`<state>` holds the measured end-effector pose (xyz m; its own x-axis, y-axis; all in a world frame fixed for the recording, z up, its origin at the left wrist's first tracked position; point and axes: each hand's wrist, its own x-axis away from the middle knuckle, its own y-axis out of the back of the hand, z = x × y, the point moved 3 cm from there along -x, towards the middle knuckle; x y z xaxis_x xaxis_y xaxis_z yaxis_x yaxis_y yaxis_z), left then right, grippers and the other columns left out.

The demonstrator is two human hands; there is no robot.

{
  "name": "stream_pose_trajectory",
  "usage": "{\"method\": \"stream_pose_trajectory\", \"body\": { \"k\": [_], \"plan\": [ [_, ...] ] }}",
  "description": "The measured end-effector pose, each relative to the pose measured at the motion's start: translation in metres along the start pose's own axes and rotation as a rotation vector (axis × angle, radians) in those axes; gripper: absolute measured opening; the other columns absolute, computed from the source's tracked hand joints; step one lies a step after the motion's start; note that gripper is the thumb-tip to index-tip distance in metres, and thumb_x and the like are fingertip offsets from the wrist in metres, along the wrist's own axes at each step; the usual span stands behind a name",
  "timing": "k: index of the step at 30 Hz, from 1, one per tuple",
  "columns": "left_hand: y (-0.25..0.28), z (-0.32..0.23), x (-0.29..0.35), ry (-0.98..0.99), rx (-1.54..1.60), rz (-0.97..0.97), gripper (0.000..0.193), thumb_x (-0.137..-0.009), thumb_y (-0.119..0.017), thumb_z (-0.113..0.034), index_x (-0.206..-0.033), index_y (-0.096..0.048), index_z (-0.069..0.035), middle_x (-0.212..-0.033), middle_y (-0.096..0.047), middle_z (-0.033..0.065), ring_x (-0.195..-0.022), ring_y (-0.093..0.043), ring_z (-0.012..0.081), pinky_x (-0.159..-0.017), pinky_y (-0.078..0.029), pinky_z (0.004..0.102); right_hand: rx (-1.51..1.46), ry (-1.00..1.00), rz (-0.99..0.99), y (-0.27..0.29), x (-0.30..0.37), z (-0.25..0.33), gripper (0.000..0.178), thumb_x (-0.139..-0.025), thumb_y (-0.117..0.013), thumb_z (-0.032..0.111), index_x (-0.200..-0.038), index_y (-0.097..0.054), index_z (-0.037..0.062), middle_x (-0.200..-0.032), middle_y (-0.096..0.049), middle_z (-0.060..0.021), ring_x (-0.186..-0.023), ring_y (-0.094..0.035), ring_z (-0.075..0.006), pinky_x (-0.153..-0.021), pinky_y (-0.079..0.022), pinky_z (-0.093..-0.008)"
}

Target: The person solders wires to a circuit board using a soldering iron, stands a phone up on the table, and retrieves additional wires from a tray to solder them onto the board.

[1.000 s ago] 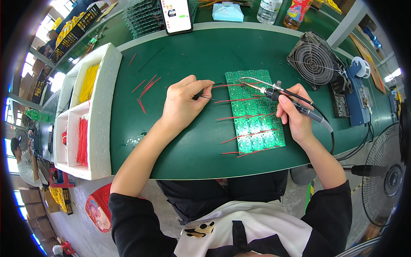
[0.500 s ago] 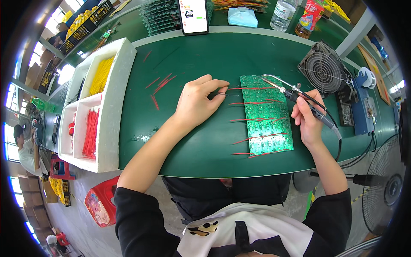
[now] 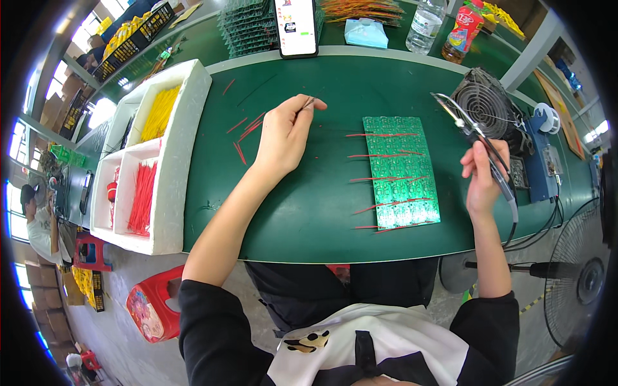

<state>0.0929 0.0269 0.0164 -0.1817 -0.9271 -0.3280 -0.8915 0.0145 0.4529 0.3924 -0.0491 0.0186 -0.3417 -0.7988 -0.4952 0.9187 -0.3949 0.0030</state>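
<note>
My right hand [image 3: 484, 177] grips a soldering iron [image 3: 504, 185] with a thin curved metal tube along its tip. The tip points up and left, in front of the black fan and apart from the board. My left hand [image 3: 283, 135] is closed above the mat, left of the board. A thin metal tool shows between its fingertips; its kind is mostly hidden. On the green mat lies a green circuit board panel [image 3: 402, 168]. Several red wires [image 3: 386, 179] lie across it in rows, their ends sticking out past its left edge.
Loose red wires [image 3: 239, 153] lie left of my left hand. A white foam box [image 3: 198, 96] holds yellow and red wires. At the back are a phone [image 3: 297, 29], a stack of boards [image 3: 248, 29], and two bottles [image 3: 425, 29]. A black fan [image 3: 483, 106] and blue soldering station [image 3: 544, 161] stand right.
My left hand has moved up and left, away from the board's edge. The right hand has drawn the soldering iron rightward, so its tip is off the board.
</note>
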Motion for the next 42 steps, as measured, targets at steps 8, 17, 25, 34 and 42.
{"method": "stream_pose_trajectory", "body": {
  "k": [8, 17, 25, 34, 42],
  "plan": [
    [-0.006, -0.004, 0.003, 0.019, 0.389, 0.092, 0.026, -0.096, -0.038, -0.02, -0.091, -0.057, -0.002, -0.056, -0.033, -0.0028, -0.053, -0.028, 0.0041, -0.049, -0.025, 0.021, 0.217, 0.025, -0.281, 0.078, 0.023, -0.002, 0.013, -0.085, -0.06, 0.011, -0.088, -0.05, 0.0029, -0.062, -0.056, -0.0064, -0.045, -0.046, -0.007, -0.044, -0.036, -0.0184],
    [0.013, -0.018, 0.004, -0.157, 0.456, -0.119, 0.021, -0.096, -0.039, -0.019, -0.088, -0.048, -0.002, -0.058, -0.035, -0.003, -0.051, -0.033, 0.0047, -0.049, -0.034, 0.02, 0.218, 0.056, -0.235, 0.057, 0.035, 0.006, 0.017, -0.084, -0.061, 0.012, -0.088, -0.049, 0.001, -0.064, -0.059, -0.0074, -0.046, -0.05, -0.0077, -0.046, -0.039, -0.0183],
    [-0.017, -0.037, 0.024, -0.24, -0.12, 0.124, 0.01, -0.085, -0.05, -0.004, -0.088, -0.057, 0.001, -0.068, -0.055, 0.0123, -0.054, -0.047, 0.0167, -0.053, -0.041, 0.0274, 0.203, 0.034, -0.245, 0.059, 0.036, 0.005, 0.014, -0.085, -0.059, 0.011, -0.086, -0.049, 0.0018, -0.064, -0.058, -0.0078, -0.047, -0.05, -0.0095, -0.047, -0.039, -0.0199],
    [-0.029, -0.015, 0.022, -0.067, 0.008, 0.025, 0.01, -0.087, -0.054, -0.009, -0.086, -0.054, 0.0, -0.053, -0.031, -0.003, -0.05, -0.026, 0.0048, -0.047, -0.024, 0.0227, 0.169, 0.025, -0.202, 0.058, 0.034, 0.003, 0.016, -0.085, -0.06, 0.012, -0.086, -0.049, 0.0005, -0.064, -0.059, -0.0081, -0.047, -0.053, -0.0093, -0.047, -0.041, -0.0192],
    [-0.039, -0.019, 0.008, -0.057, 0.129, -0.032, 0.009, -0.082, -0.058, -0.007, -0.082, -0.054, 0.001, -0.051, -0.03, -0.0015, -0.048, -0.027, 0.006, -0.046, -0.028, 0.0226, 0.112, -0.047, -0.179, 0.055, 0.028, 0.0, 0.016, -0.085, -0.06, 0.01, -0.09, -0.049, -0.0002, -0.067, -0.06, -0.009, -0.052, -0.056, -0.0112, -0.05, -0.045, -0.0211]
  ]
}}
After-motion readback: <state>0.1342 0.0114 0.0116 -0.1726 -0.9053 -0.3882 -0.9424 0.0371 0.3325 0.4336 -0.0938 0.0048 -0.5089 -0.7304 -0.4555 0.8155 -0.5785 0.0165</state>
